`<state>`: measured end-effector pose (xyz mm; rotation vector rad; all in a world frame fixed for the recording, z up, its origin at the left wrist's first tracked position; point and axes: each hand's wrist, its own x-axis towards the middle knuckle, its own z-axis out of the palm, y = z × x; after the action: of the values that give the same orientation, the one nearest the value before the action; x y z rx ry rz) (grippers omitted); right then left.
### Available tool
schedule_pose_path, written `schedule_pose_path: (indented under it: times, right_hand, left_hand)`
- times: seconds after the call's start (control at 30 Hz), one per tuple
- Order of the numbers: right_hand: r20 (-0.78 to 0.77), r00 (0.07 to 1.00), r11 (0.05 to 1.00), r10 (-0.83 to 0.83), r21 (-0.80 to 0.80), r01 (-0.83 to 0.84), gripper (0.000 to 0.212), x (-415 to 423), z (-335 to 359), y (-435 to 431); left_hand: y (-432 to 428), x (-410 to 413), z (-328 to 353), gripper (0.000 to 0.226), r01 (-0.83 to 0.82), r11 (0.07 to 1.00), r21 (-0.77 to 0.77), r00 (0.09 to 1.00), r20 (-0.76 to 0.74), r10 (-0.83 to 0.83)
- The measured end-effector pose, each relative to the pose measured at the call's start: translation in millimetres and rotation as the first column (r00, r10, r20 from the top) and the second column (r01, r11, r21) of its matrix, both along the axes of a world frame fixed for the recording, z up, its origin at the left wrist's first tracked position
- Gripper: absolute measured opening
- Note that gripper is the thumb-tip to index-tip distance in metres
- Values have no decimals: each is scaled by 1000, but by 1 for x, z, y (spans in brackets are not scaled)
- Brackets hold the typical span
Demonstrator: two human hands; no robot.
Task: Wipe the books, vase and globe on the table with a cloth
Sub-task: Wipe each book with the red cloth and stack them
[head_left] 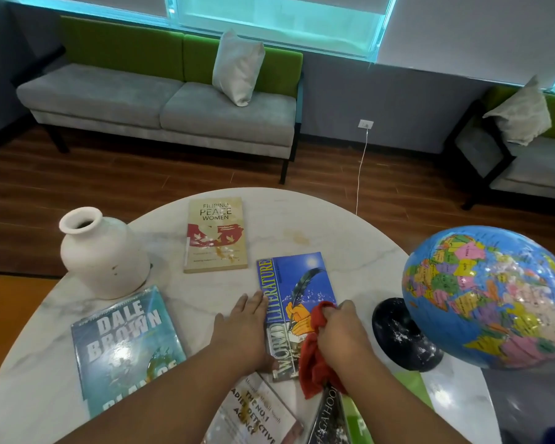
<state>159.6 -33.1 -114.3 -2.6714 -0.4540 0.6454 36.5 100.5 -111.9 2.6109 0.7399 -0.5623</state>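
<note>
A blue "World Literature" book [297,285] lies in the middle of the round marble table [350,251]. My left hand [242,328] rests flat beside it, fingers touching its left edge. My right hand [340,334] grips a red cloth [314,357] pressed on the book's right side. A white vase [101,254] stands at the left. The globe [491,296] on a dark base [401,338] stands at the right. Other books: "Filipino Peace Women" [217,235] at the back, "Dale Brown" [125,347] at front left, "No. 1 Ladies' Detective Agency" [257,415] and a dark book [329,418] near me.
A green booklet [410,389] lies under the dark book at the front right. Beyond the table stands a grey and green sofa [161,104] with a pillow, and a second seat [526,149] at the right. A white cable [361,168] hangs from a wall socket.
</note>
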Motion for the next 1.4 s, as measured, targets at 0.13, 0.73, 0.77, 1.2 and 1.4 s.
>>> schedule_pose_path:
  times: [0.13,0.73,0.77,1.2,1.4]
  right_hand:
    - [-55,985,969,-162,181,169,10,9,-4,-1]
    - [39,995,988,-90,130,84,11,34,2,11]
    - [48,999,996,-20,82,16,9,32,-1,11]
    - [94,986,991,134,6,-136,11,33,-6,15]
    - [34,971,966,238,91,-240,10,29,-9,14]
  left_hand:
    - [-1,2,0,120,4,1000,5,1000,2,-4]
    - [-1,2,1,121,0,1000,6,1000,-1,0]
    - [-1,3,1,121,1,1000,8,1000,-5,-1]
    - [0,2,2,120,14,1000,17,1000,-18,-13]
    - [-1,2,2,120,17,1000,19,1000,-13,-17]
